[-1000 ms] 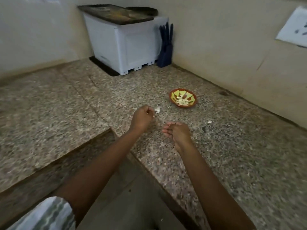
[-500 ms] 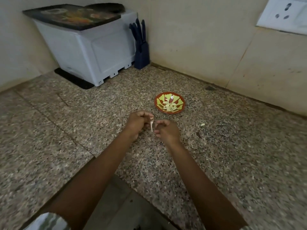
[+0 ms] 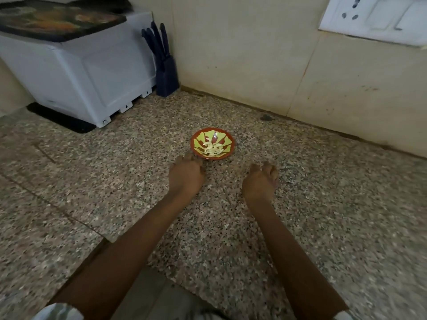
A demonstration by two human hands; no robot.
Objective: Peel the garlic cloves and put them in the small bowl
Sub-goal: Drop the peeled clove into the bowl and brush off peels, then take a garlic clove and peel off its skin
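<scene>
A small red bowl (image 3: 227, 144) with a yellow-green pattern stands on the speckled stone counter and holds several peeled garlic cloves (image 3: 212, 149). My left hand (image 3: 186, 175) is just in front of the bowl's near-left rim, knuckles up. Its fingers are curled down round the garlic clove, which the hand hides. My right hand (image 3: 261, 181) hovers over the counter to the right of the bowl, apart from it. Its fingers are loosely curled, and I cannot see whether they hold anything.
A white box appliance (image 3: 78, 68) with a dark patterned lid stands at the back left. A dark blue knife block (image 3: 165, 72) sits in the corner beside it. The tiled wall carries a white socket plate (image 3: 374, 17). The counter's front edge (image 3: 161, 271) drops off between my forearms.
My hands were together, pinching a clove between them; they have parted. The left moved forward to the bowl's rim, the right swung out to the right. The view shifted closer to the bowl.
</scene>
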